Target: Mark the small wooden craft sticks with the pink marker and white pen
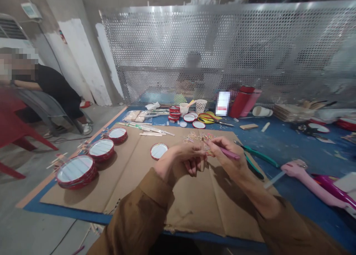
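Note:
My left hand (pixel 191 155) is closed on a flat wooden craft stick (pixel 202 163), held upright above the cardboard. Between the fingers of my right hand (pixel 228 159) is a slim purple pen-like tool (pixel 230 153), its tip end close to the top of the stick. Exactly what the tip touches is too small to tell. Behind my hands lies a loose scatter of small coloured rubber bands (pixel 191 137). A round red-rimmed lid (pixel 158 151) with a pale face rests left of my left hand. Teal-handled pliers (pixel 261 156) lie beside my right hand.
Red-rimmed round pieces of rising size, the largest (pixel 75 170) nearest, line the left of the cardboard (pixel 133 180). A pink glue gun (pixel 302 179) lies right. Toward the perforated metal screen (pixel 167 43) stand cups, a lit phone (pixel 223 103) and a red bottle (pixel 241 102). A person sits far left.

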`<action>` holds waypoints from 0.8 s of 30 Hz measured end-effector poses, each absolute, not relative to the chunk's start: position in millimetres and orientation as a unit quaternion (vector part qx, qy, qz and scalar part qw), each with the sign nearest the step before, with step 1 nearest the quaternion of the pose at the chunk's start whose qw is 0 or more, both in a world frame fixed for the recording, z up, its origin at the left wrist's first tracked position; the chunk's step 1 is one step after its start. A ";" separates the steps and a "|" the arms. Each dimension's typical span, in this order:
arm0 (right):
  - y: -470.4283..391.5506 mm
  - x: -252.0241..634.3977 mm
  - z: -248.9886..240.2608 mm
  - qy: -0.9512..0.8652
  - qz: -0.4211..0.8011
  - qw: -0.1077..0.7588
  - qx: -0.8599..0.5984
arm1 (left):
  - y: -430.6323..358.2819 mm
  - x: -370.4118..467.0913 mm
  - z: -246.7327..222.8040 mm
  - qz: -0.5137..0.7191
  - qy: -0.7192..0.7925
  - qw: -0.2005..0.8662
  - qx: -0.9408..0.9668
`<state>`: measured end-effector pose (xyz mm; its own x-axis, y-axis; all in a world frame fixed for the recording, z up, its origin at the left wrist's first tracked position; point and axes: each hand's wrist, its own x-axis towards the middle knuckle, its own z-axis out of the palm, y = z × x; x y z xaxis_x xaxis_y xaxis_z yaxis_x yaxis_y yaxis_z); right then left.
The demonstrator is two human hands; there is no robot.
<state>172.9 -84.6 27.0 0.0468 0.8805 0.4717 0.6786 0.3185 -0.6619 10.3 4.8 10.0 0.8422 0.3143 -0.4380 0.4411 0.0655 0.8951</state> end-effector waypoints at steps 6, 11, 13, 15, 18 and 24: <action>-83.2 174.2 25.4 -0.674 0.104 0.460 -0.568 | 3.1 4.9 11.2 -0.026 0.253 0.680 0.688; -83.5 175.3 25.8 -0.669 0.131 0.462 -0.567 | 2.8 4.7 11.2 -0.016 0.250 0.678 0.691; -83.5 174.4 26.7 -0.668 0.138 0.462 -0.566 | 2.5 4.9 11.5 -0.017 0.250 0.674 0.695; -83.3 173.0 27.5 -0.672 0.138 0.464 -0.561 | 1.9 4.8 12.1 -0.018 0.253 0.674 0.694; -82.7 172.3 27.9 -0.675 0.137 0.464 -0.557 | 0.5 4.2 13.0 -0.011 0.258 0.672 0.694; -80.8 176.0 25.4 -0.686 0.125 0.453 -0.555 | 0.3 4.1 14.4 -0.013 0.260 0.664 0.701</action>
